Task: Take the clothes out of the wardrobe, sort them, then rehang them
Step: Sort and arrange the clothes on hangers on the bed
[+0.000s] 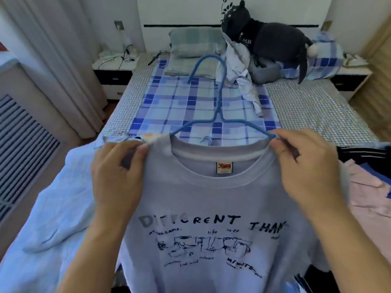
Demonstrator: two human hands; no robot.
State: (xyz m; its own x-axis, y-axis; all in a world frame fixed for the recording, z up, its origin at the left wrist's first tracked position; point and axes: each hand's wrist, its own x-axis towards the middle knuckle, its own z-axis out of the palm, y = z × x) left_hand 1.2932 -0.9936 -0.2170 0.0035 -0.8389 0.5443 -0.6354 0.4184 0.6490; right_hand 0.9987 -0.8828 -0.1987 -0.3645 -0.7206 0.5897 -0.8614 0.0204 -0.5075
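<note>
- Pale lavender-grey cotton T-shirt [211, 208] fills the lower middle of the view, held up in front of the person above the foot of a bed [317, 106].
- Its neck opening is at the top and its body hangs straight down, so the long axis runs vertically; the printed front, with dark lettering and a line drawing, faces the camera.
- A blue wire hanger [220, 106] sits in the neckline, its hook pointing up and curving left, its arms spreading left and right into the shoulders.
- The left hand [118, 176] pinches the shirt's left shoulder fabric between thumb and fingers.
- The right hand [306, 166] pinches the right shoulder at the hanger's arm tip.
- Behind, a blue checked blanket [190, 102] lies along the bed, with a pillow [194, 43] and a dark grey plush animal [275, 39] at the head.
- Light blue cloth [53, 208] lies at left, pink cloth [370, 197] at right.
</note>
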